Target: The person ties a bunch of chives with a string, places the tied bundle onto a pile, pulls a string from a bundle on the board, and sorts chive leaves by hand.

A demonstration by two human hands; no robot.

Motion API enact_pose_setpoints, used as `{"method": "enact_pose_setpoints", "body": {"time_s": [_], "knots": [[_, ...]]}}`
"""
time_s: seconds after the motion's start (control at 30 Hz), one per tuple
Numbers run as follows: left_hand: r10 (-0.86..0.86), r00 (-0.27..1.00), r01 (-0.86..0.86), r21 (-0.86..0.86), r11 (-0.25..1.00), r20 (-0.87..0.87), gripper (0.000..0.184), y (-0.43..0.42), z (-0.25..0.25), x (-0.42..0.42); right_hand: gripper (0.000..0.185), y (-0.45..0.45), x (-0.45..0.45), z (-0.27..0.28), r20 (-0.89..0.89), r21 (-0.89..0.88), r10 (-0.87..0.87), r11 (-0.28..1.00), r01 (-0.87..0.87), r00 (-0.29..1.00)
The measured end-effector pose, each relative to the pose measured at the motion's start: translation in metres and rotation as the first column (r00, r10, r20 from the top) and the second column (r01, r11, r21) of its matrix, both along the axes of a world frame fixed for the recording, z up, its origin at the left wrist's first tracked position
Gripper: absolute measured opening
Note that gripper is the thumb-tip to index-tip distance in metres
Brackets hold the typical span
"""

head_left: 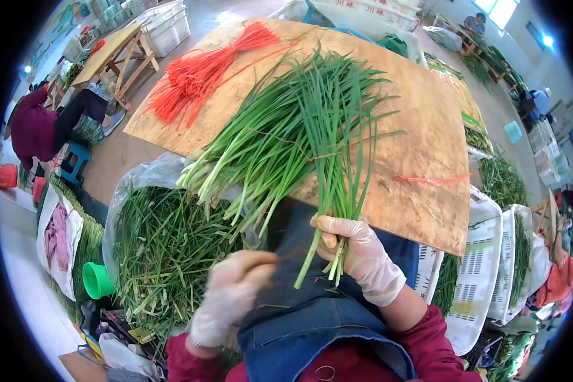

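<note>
Gloved in thin, clear plastic, my right hand (361, 253) grips a small bunch of garlic chives (337, 191) near its pale stem ends, leaves pointing away from me over the board. My left hand (232, 296), also gloved and blurred, has its fingers curled together to the left of the bunch; what they hold, if anything, cannot be made out. A larger heap of garlic chives (254, 137) lies on the wooden board (420, 143), stems toward me and partly behind the held bunch. Near my left hand, loose green leaves (172, 248) fill a clear plastic bag (113, 223).
Red plastic ties (204, 71) lie bundled at the board's far left; a single red tie (434, 180) rests at right. White crates (479, 267) flank the board's right side. A green tub (97, 281) stands left of the bag. Another person (37, 127) sits near a blue stool (76, 162).
</note>
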State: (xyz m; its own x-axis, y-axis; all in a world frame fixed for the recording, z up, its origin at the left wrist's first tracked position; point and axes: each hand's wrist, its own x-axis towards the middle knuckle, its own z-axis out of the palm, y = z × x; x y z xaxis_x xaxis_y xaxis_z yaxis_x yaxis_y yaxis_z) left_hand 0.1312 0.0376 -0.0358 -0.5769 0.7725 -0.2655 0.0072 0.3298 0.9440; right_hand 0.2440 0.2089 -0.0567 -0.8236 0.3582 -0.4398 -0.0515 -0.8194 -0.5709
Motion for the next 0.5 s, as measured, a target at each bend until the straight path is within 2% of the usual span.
{"method": "enact_pose_setpoints", "body": {"time_s": [0.07,0.17,0.27,0.3,0.37,0.4,0.43,0.5], "knots": [[-0.146,0.977,0.144,0.029,0.989,0.155,0.018,0.025,0.000,0.005,0.006,-0.004,-0.001,-0.003,0.013,0.031,-0.036,0.999,0.036,0.999],[-0.109,0.894,0.111,0.020,0.994,0.435,0.017,0.043,-0.003,0.009,0.012,-0.006,-0.003,-0.004,0.037,0.082,-0.086,0.993,0.083,0.996],[-0.047,0.910,0.038,0.030,0.999,0.413,0.015,0.044,-0.022,0.012,0.012,-0.004,-0.002,-0.001,0.086,0.105,-0.061,0.993,0.052,0.994],[-0.002,0.913,0.015,-0.030,0.999,0.408,0.013,0.044,-0.022,0.015,0.013,-0.004,-0.002,-0.004,0.125,0.134,-0.063,0.990,0.046,0.990],[-0.075,0.997,0.078,0.081,0.994,-0.031,0.012,0.042,-0.036,0.021,0.015,-0.003,-0.002,-0.012,0.202,0.196,-0.069,0.980,0.028,0.977],[-0.091,0.962,0.127,0.126,0.984,-0.256,0.012,0.041,-0.042,0.023,0.015,-0.003,-0.002,-0.011,0.224,0.200,-0.075,0.979,0.029,0.972],[-0.085,0.927,0.160,0.179,0.971,-0.365,0.013,0.042,-0.044,0.022,0.016,-0.002,-0.002,-0.008,0.245,0.205,-0.080,0.978,0.029,0.966],[-0.063,0.996,0.058,0.087,0.995,0.059,0.014,0.038,-0.032,0.021,0.016,0.000,-0.002,-0.009,0.257,0.201,-0.075,0.979,0.023,0.964]]}}
